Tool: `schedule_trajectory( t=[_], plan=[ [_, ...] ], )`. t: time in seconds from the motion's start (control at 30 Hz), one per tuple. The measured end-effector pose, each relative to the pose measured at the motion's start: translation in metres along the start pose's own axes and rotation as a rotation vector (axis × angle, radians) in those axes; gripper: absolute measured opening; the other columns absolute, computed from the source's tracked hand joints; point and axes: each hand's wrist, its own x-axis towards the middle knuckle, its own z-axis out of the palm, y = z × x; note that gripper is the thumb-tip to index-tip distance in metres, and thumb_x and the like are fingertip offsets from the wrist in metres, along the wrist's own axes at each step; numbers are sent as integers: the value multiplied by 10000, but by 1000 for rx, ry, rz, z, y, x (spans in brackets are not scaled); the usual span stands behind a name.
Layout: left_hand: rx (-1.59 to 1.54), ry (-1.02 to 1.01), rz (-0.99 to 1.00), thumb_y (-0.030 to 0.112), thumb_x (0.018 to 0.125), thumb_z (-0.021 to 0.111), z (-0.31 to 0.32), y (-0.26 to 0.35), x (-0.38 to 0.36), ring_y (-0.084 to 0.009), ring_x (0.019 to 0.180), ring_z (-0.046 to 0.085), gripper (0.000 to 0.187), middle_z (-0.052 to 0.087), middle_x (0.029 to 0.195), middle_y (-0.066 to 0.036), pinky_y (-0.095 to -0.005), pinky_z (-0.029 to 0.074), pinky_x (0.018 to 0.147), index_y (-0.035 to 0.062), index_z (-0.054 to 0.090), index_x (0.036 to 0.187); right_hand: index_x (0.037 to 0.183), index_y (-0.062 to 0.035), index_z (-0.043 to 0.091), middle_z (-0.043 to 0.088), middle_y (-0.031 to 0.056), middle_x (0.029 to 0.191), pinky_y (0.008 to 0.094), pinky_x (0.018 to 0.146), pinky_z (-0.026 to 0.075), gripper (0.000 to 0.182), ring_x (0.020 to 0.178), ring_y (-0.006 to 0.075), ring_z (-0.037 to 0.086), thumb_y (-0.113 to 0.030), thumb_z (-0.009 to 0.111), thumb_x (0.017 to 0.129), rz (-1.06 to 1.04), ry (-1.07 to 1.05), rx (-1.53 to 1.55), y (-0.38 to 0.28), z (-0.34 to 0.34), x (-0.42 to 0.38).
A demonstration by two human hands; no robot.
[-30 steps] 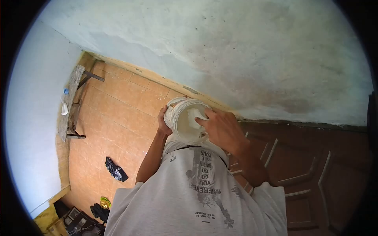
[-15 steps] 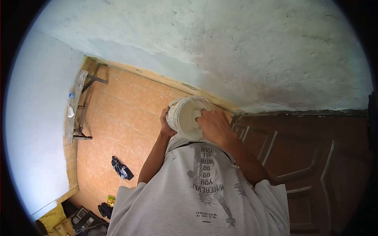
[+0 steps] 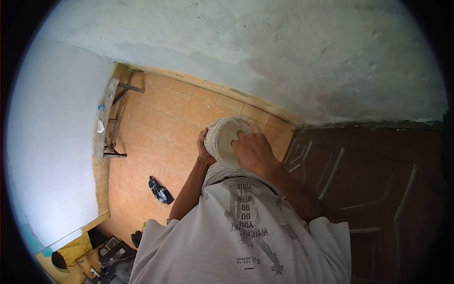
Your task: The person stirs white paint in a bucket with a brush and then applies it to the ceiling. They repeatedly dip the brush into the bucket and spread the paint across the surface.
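Note:
A white bucket with smeared sides is held tilted in front of the grey printed shirt. My left hand is wrapped round the bucket's left side. My right hand reaches over the right rim, its fingers curled at the bucket's mouth. What those fingers hold, if anything, is hidden inside. Pale material coats the inside of the bucket.
A patchy wall rises ahead. On the left, a wooden bench stands by a pale wall. A dark crumpled bag lies on the orange tiled floor. Assorted items fill the lower left; a brown panelled door is at right.
The view has shifted, so the bench, bag and door appear further right. My right hand sits slightly deeper over the bucket's mouth. My left hand keeps its hold.

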Motion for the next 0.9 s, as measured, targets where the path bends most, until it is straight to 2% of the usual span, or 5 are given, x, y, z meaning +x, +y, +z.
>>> schedule_trajectory(
  t=[0.17, 0.23, 0.47, 0.67, 0.9],
  plan=[
    [55, 104, 112, 592, 1030, 419, -13, -12, -28, -329, 1218, 668, 692, 678, 1367, -161, -491, 560, 1032, 67, 576, 1451, 969, -111, 806, 691, 125, 947, 440, 715, 599, 204, 802, 321, 749, -99, 721, 783, -44, 34, 75, -4, 4, -13],
    [-164, -21, 79, 591, 1028, 425, -29, -15, -32, -324, 1199, 676, 685, 687, 1347, -162, -482, 568, 1017, 66, 585, 1438, 982, -115, 805, 691, 120, 952, 435, 715, 600, 211, 800, 317, 751, -104, 720, 790, -46, 59, 121, -11, 3, -17],
    [-113, 10, -23, 578, 1030, 433, -77, -10, -17, -322, 1172, 689, 673, 695, 1336, -167, -463, 566, 1015, 51, 604, 1413, 943, -91, 792, 697, 134, 956, 414, 700, 597, 165, 794, 306, 756, -100, 725, 792, -30, 25, 72, -46, 27, 11],
    [-132, -85, 39, 566, 1035, 432, -71, 45, -22, -320, 1197, 682, 668, 697, 1341, -171, -465, 554, 1034, 42, 612, 1410, 787, -102, 797, 754, 149, 874, 373, 669, 597, 67, 812, 251, 769, -124, 734, 791, -35, 56, -77, -89, 29, 62],
    [-141, -81, 54, 568, 1034, 428, -121, 116, -32, -319, 1203, 679, 673, 681, 1365, -173, -463, 559, 1031, 44, 602, 1419, 855, -67, 784, 714, 136, 885, 411, 714, 589, 92, 788, 301, 751, -80, 739, 777, -40, -36, -84, -147, 19, 137]
  ],
)
